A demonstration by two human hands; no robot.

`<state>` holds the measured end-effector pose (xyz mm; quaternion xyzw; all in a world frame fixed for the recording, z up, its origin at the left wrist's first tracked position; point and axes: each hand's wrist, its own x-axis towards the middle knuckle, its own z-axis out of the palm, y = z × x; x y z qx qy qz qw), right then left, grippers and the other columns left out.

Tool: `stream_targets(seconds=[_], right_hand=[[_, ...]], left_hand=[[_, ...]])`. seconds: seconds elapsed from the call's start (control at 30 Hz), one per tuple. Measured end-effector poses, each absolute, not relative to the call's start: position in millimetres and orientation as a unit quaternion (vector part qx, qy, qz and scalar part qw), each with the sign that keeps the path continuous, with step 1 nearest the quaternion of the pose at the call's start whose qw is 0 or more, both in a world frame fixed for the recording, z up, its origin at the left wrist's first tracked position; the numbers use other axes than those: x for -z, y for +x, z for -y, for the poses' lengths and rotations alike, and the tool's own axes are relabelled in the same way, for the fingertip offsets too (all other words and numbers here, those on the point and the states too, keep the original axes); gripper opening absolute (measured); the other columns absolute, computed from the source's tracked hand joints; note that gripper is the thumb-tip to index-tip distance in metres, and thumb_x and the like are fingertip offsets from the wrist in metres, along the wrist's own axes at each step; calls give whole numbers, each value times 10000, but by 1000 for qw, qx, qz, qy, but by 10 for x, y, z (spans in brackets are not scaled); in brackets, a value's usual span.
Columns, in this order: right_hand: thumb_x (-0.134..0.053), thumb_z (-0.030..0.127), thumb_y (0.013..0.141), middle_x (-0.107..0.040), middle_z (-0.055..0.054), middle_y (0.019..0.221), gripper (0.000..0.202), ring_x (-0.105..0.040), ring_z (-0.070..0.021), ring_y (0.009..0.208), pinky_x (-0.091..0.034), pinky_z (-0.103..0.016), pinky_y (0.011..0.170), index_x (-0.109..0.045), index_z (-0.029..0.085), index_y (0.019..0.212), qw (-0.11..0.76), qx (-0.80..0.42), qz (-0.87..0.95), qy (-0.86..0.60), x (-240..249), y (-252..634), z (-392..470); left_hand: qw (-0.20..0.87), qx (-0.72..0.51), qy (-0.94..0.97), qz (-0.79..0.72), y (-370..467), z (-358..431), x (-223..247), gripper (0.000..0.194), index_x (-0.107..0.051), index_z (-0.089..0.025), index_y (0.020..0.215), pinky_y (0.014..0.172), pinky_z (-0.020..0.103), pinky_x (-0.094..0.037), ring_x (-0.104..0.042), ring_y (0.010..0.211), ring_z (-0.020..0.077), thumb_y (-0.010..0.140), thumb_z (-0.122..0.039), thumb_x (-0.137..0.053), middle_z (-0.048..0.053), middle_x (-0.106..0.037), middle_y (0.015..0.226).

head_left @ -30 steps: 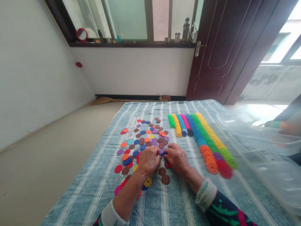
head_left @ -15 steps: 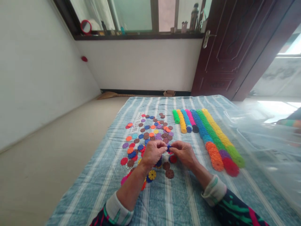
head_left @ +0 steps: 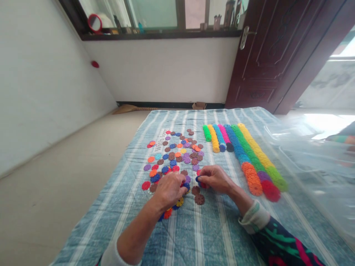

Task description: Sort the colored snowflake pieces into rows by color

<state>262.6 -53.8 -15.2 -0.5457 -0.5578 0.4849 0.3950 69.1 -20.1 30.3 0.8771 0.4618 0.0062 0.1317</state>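
Observation:
My right hand (head_left: 217, 179) pinches a dark blue notched plastic disc (head_left: 198, 179) between thumb and fingertips, over a red disc on the cloth. To its left, my left hand (head_left: 169, 190) is down in the loose heap, thumb and index finger closing at the edge of another blue disc (head_left: 187, 186). Whether that disc is lifted off the cloth I cannot tell. Around the hands lie loose discs in several colours, including brown discs (head_left: 199, 199), a yellow disc (head_left: 180, 201) and purple discs (head_left: 186, 159). Some are hidden under my left hand.
Overlapping rows of discs sorted by colour, such as a yellow row (head_left: 253, 146) and an orange row (head_left: 252, 179), lie to the right. Clear plastic containers (head_left: 318, 159) stand at the right edge. A striped cloth (head_left: 216, 236) covers the surface. A door (head_left: 266, 55) is behind.
My hands have moved apart. The left has gone left and down into the heap; the right keeps the dark blue disc. The view has tilted slightly.

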Motion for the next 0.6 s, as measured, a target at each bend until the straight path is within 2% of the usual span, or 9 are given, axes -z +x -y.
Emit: stream_targets(seconds=[0.23,0.43,0.5,0.6], right_hand=[[-582,214,768,-608,31,444,99,-527,-81,363,-346,-156,361,-563,163,686,344,-514,495,-610,58,2834,529],[-608,221,752,-566,46,389,102,-522,-81,352,-330,-150,366,-569,161,679,384,-498,479,-612,32,2900,510],[-615,240,742,-548,53,377,110,-524,-84,355,-322,-151,367,-570,162,678,406,-497,472,-605,43,2907,504],[-632,275,722,-535,58,378,137,-508,-78,350,-318,-154,369,-574,160,675,432,-498,460,-595,54,2931,498]], left_hand=[[166,-31,866,-471,682,188,-294,71,-626,-191,743,712,267,-393,-570,799,177,715,-163,-567,27,-630,787],[345,-80,822,-447,950,171,-324,103,-615,-182,682,592,228,-384,-573,633,136,740,-221,-539,-16,-624,635],[332,-55,831,-442,1080,168,-293,107,-631,-188,692,592,229,-379,-593,644,140,734,-211,-536,-14,-647,651],[227,-11,867,-444,1216,164,-255,109,-650,-197,722,606,253,-365,-619,729,177,720,-206,-542,19,-682,742]])
